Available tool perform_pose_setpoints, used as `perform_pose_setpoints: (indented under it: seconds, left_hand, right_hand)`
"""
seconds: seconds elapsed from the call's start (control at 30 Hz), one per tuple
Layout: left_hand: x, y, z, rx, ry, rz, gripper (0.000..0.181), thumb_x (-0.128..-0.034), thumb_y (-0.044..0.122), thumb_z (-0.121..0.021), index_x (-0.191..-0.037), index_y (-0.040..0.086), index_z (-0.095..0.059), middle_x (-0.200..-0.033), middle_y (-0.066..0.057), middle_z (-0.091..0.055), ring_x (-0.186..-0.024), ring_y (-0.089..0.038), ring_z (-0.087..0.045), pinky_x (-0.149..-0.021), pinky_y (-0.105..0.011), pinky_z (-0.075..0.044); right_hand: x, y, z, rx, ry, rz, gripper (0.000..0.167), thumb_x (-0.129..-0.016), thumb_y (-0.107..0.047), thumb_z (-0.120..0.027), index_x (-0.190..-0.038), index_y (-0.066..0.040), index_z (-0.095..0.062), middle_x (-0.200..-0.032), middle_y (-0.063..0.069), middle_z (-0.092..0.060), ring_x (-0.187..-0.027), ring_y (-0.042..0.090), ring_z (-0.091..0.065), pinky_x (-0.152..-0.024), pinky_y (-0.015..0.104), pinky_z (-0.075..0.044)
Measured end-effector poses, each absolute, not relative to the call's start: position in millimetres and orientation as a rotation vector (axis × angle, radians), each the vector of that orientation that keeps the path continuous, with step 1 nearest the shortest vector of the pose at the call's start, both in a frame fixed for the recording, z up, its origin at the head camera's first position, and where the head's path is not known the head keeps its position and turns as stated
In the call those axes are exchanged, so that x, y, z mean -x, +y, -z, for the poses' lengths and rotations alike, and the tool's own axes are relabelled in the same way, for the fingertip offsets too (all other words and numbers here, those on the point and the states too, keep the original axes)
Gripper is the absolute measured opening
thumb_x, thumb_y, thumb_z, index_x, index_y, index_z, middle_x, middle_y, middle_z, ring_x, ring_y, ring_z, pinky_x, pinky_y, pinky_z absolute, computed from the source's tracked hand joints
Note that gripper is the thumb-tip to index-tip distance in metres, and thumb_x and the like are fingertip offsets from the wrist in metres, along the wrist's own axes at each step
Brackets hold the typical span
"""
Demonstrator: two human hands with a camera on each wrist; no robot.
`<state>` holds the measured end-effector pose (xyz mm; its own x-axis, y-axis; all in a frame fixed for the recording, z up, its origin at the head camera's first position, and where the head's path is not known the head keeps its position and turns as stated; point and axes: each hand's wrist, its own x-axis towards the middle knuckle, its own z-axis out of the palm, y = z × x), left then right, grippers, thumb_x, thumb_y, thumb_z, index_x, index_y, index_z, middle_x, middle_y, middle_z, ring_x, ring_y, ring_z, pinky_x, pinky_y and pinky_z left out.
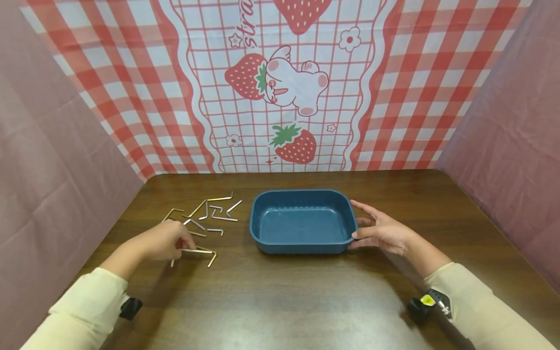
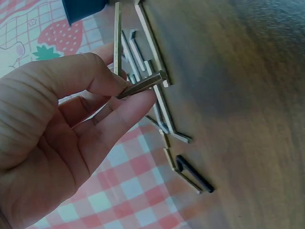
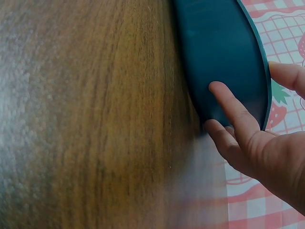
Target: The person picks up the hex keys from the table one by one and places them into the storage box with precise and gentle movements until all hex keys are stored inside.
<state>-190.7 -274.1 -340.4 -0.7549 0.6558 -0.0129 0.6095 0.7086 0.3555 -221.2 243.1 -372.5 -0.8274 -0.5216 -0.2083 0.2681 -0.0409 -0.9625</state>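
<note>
Left hand (image 1: 166,239) was left of centre in the head view, back of hand up. Left wrist view showed thumb and fingertip pinching a hex key (image 2: 143,85), end towards the camera, just right of that frame's centre. Another metal bar (image 2: 117,38) stood upright just beside the pinch; couldn't tell if it was the same key's other leg. Remaining fingers were bent behind, partly hidden.

Gold key (image 1: 199,251) stuck out right of the fingertips in the head view; couldn't tell whether held or lying. Loose keys (image 1: 225,218), gold and silver, L-shaped, lay scattered above and right of that hand, some crossing. Black key (image 2: 195,173) lay at the lower right in the left wrist view, near a gold one.

Blue tray (image 1: 304,248) sat upright mid-frame, right of the keys, well apart from the left hand. Right hand (image 1: 382,235) was at its right end, fingers spread and fairly straight, tips touching rim and outer wall.

All on a brown wood-grain table (image 1: 284,301). Strawberry-print cloth (image 1: 297,146) filled the upper middle of the frame, pink cloth (image 1: 52,170) at both sides. Cream sleeves (image 1: 83,301) came in from the lower corners.
</note>
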Motion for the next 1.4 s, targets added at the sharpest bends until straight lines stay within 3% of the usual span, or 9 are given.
perform_pose_setpoints:
  seconds: [0.67,1.03,1.27,1.4]
  left_hand:
    - [208.9,-241.5,304.1,-1.147,2.795,-0.455,0.032,-0.0631,-0.012,-0.062,-0.079,0.011,-0.077,-0.060,0.012,-0.055,-0.056,0.000,-0.041,-0.049,-0.022,-0.040]
    - [227.8,-209.0,280.6,-1.257,2.789,-0.336,0.025,-0.0648,-0.009,-0.067,-0.077,0.010,-0.077,-0.067,0.005,-0.066,-0.061,-0.004,-0.052,-0.055,-0.023,-0.047]
    - [238.7,-182.1,273.3,-1.353,2.798,-0.255,0.029,-0.0639,-0.014,-0.062,-0.075,0.009,-0.075,-0.068,0.004,-0.063,-0.063,-0.007,-0.048,-0.056,-0.026,-0.045]
    - [243.7,-165.9,268.3,-1.390,2.782,-0.190,0.035,-0.0625,-0.016,-0.058,-0.077,0.010,-0.076,-0.069,0.006,-0.064,-0.067,-0.009,-0.051,-0.060,-0.028,-0.047]
  right_hand:
    - [220.4,244.4,372.9,0.261,1.701,1.925,0.098,-0.087,0.011,-0.060,-0.157,-0.016,0.002,-0.151,0.038,-0.008,-0.109,0.042,-0.058,-0.090,0.059,-0.045]
    - [221.0,245.1,373.2,0.272,1.697,1.919,0.096,-0.088,0.010,-0.060,-0.157,-0.016,0.002,-0.151,0.038,-0.009,-0.109,0.042,-0.058,-0.091,0.059,-0.044]
    - [220.1,245.1,373.4,0.264,1.703,1.917,0.096,-0.088,0.010,-0.060,-0.157,-0.016,0.002,-0.151,0.038,-0.009,-0.110,0.042,-0.058,-0.091,0.059,-0.044]
    - [220.2,244.5,374.3,0.264,1.702,1.923,0.096,-0.088,0.010,-0.060,-0.157,-0.015,0.002,-0.151,0.038,-0.009,-0.109,0.042,-0.057,-0.091,0.058,-0.045]
